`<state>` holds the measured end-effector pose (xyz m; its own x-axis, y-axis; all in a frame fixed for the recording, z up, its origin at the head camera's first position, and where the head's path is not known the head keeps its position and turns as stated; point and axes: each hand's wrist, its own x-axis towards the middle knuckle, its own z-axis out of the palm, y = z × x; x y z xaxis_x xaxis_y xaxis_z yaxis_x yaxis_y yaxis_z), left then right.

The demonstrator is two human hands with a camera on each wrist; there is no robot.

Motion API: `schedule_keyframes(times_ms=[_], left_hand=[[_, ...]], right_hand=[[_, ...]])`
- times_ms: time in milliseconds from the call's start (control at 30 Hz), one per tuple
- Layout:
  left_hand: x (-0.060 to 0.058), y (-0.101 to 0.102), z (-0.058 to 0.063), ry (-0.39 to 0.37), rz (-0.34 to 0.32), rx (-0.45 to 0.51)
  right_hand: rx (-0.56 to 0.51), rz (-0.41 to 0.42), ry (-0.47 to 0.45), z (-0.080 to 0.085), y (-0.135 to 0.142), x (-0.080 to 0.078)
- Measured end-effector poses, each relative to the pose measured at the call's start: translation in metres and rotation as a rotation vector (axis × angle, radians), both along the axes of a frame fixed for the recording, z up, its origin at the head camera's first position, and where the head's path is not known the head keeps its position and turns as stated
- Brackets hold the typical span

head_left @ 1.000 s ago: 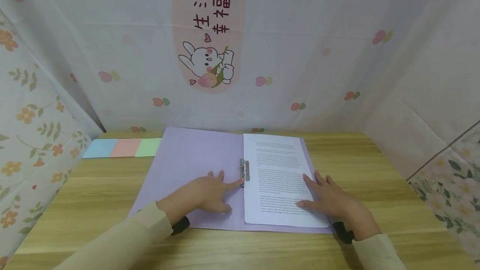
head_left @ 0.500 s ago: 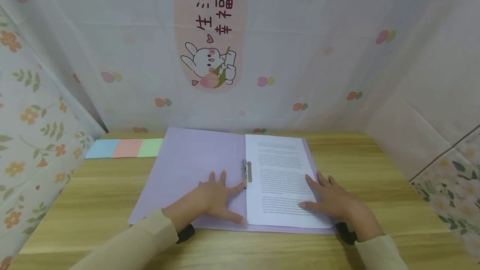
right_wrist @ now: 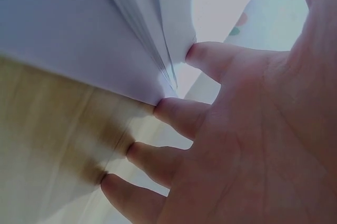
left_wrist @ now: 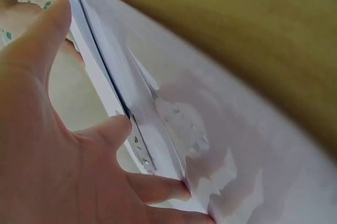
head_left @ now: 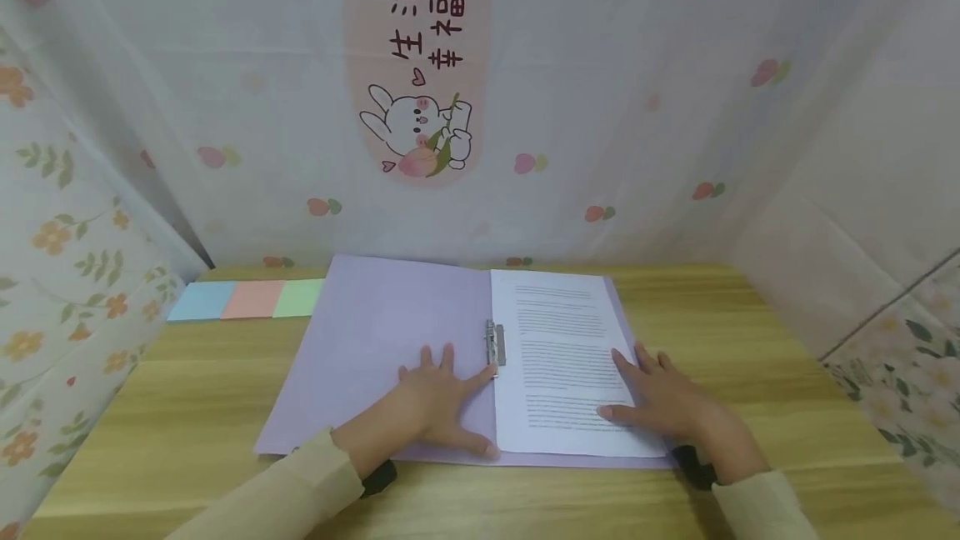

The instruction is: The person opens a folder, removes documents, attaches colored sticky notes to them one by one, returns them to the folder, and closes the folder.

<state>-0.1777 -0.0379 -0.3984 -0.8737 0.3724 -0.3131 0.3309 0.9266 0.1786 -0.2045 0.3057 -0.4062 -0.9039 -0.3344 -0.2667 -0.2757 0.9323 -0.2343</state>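
A light purple folder (head_left: 390,307) lies spread open on the table, with a stack of printed paper (head_left: 562,315) on its right half. The metal clip (head_left: 496,344) sits at the spine, along the left edge of the sheets. My left hand (head_left: 438,402) is spread over the spine side; its index fingertip touches the lower end of the clip and its thumb rests at the paper's lower left corner. My right hand (head_left: 667,398) lies with fingers spread on the paper's right edge. In the right wrist view, some fingertips of the right hand (right_wrist: 226,140) reach past the folder edge onto the table.
Blue (head_left: 201,301), pink (head_left: 255,298) and green sticky note pads (head_left: 298,297) stand in a row left of the folder's top. Wood-grain table (head_left: 750,357) surrounds the folder. A printed cloth (head_left: 600,107) hangs behind, with floral cloth (head_left: 52,290) at the left.
My left hand has shifted slightly right, and its thumb has stretched out to the paper's lower left corner. The right hand keeps its place on the paper's edge.
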Motion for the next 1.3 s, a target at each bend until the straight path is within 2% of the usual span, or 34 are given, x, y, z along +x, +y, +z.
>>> schedule_keyframes(times_ms=[200, 367, 567, 667, 800, 967, 1100, 1200, 1300], left_hand=[[-0.005, -0.003, 0.003, -0.026, -0.004, 0.029], [-0.017, -0.013, 0.006, -0.073, -0.01, 0.078], [-0.033, -0.019, 0.012, -0.054, -0.018, 0.221], [-0.036, -0.015, 0.013, -0.036, -0.041, 0.229], [-0.033, -0.011, 0.012, -0.011, -0.046, 0.224], [-0.019, -0.016, 0.008, -0.002, -0.013, 0.213], [-0.011, -0.02, 0.005, 0.017, -0.028, 0.229], [-0.01, -0.02, 0.004, 0.023, -0.039, 0.216], [-0.015, -0.016, 0.007, 0.02, -0.044, 0.166]], right_hand=[[0.004, -0.017, -0.002, 0.001, 0.001, -0.002], [0.009, -0.026, -0.006, 0.0, 0.001, -0.003], [0.005, -0.033, -0.033, -0.003, 0.002, -0.003], [0.005, -0.038, -0.036, -0.003, 0.002, -0.002], [-0.002, -0.039, -0.032, -0.004, 0.001, 0.0], [-0.004, -0.035, -0.025, -0.005, 0.001, 0.0], [0.01, -0.034, -0.011, -0.004, 0.001, 0.0], [0.022, -0.034, -0.007, -0.003, 0.001, 0.0], [0.018, -0.033, -0.008, -0.002, 0.002, 0.001]])
